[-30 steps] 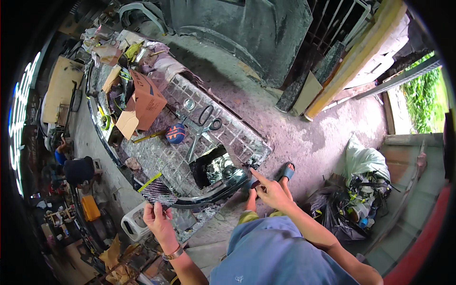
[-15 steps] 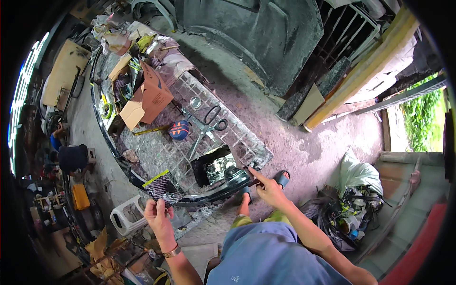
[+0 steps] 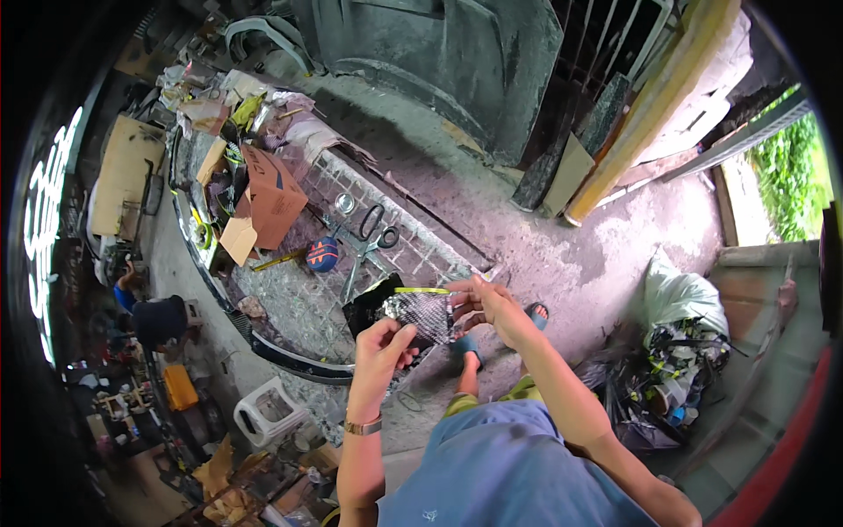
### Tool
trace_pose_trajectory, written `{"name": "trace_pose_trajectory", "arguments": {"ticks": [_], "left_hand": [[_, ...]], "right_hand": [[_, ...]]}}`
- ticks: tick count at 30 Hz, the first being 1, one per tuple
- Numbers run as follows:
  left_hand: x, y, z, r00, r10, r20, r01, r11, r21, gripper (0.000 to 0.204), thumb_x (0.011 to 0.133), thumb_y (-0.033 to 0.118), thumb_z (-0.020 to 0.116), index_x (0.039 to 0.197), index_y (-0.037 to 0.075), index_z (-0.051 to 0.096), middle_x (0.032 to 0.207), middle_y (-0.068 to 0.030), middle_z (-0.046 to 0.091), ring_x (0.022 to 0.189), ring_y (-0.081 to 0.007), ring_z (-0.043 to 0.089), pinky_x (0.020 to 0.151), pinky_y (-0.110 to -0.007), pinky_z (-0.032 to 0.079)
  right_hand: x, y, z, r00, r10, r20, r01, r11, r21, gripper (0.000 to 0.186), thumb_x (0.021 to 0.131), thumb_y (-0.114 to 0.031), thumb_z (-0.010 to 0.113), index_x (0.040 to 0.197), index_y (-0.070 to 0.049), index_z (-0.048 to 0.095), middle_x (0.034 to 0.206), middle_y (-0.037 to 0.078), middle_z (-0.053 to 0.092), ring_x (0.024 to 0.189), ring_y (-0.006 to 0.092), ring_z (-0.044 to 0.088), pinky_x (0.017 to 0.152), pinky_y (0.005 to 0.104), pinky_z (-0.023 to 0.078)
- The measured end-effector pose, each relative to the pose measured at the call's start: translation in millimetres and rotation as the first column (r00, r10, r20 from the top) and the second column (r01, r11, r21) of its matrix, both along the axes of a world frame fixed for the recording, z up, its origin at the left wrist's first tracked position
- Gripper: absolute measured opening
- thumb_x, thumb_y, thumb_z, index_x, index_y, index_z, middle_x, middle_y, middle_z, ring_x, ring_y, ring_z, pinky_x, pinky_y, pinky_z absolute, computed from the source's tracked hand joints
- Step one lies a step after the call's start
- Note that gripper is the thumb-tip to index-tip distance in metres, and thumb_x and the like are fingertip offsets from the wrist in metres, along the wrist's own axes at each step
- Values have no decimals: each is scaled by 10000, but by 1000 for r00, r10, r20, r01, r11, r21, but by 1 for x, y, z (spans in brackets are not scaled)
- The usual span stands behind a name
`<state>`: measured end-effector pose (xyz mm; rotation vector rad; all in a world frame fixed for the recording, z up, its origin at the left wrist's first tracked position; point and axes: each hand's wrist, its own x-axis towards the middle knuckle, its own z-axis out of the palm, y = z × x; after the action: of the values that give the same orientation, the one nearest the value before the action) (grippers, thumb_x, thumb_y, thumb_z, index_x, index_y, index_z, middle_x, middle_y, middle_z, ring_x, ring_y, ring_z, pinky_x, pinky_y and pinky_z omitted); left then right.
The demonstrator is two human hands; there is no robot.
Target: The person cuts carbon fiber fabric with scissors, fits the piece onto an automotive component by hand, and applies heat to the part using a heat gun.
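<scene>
My left hand (image 3: 379, 356) pinches the lower left part of a small piece of woven carbon-fibre cloth (image 3: 427, 316), silver-black with a yellow strip along its top edge. My right hand (image 3: 499, 314) closes its fingers on the cloth's right edge, so the piece spans between both hands. Under it, at the near end of the worktable (image 3: 430, 241), lies a dark patch (image 3: 362, 312), partly hidden. A long, curved black trim part (image 3: 303, 367) runs round the table's left and near sides; its right end is hidden by my hands and the cloth.
On the table lie large scissors (image 3: 369, 241), a blue-and-orange round object (image 3: 322, 254), a small round tin (image 3: 345, 203) and an open cardboard box (image 3: 270, 198). A white stool (image 3: 268, 413) stands at left, rubbish bags (image 3: 685, 299) at right. A person (image 3: 127, 290) is far left.
My left hand has carried the cloth rightward from the curved part to in front of me. My right hand, pointing at the part's end before, now meets the cloth's right edge.
</scene>
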<state>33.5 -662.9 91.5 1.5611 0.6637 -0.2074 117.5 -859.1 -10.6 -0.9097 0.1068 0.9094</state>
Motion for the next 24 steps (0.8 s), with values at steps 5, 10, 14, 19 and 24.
{"name": "trace_pose_trajectory", "arguments": {"ticks": [5, 10, 14, 19, 24], "left_hand": [[19, -18, -13, 987, -96, -132, 102, 994, 41, 240, 898, 184, 643, 716, 77, 528, 618, -5, 587, 506, -24, 507, 446, -160, 363], [23, -31, -5, 975, -17, -220, 62, 978, 198, 251, 907, 239, 628, 748, 52, 576, 631, -37, 612, 490, -48, 516, 445, -186, 380], [31, -42, -1, 983, -26, -182, 85, 944, 319, 208, 902, 202, 631, 783, 32, 614, 641, -40, 626, 488, -46, 509, 445, -182, 377], [46, -52, 2, 972, -71, -224, 157, 906, 394, 201, 902, 196, 632, 781, 37, 613, 645, -45, 633, 482, -43, 507, 445, -176, 375], [48, -57, -7, 967, -79, -241, 183, 875, 447, 193, 890, 199, 652, 779, 49, 605, 646, -47, 638, 485, -44, 517, 444, -175, 373]], "right_hand": [[16, 2, -22, 991, 136, -5, -135, 989, 64, 250, 881, -324, 657, 851, -77, 629, 791, 7, 611, 697, 90, 588, 593, 237, 496], [16, 1, -36, 986, 117, -117, -97, 982, 163, 210, 867, -259, 682, 768, -91, 606, 711, -25, 593, 635, 66, 559, 566, 218, 477], [24, -4, -38, 992, 78, -97, -59, 981, 185, 213, 870, -260, 680, 786, -77, 608, 684, -5, 601, 599, 64, 571, 515, 200, 467], [35, -2, -48, 999, 10, -39, -2, 975, 222, 220, 857, -265, 693, 784, -70, 620, 691, -12, 598, 610, 59, 562, 500, 214, 462], [27, 6, -68, 999, -50, -1, 48, 963, 267, 244, 844, -287, 703, 801, -56, 638, 711, -1, 620, 590, 69, 575, 482, 215, 473]]}}
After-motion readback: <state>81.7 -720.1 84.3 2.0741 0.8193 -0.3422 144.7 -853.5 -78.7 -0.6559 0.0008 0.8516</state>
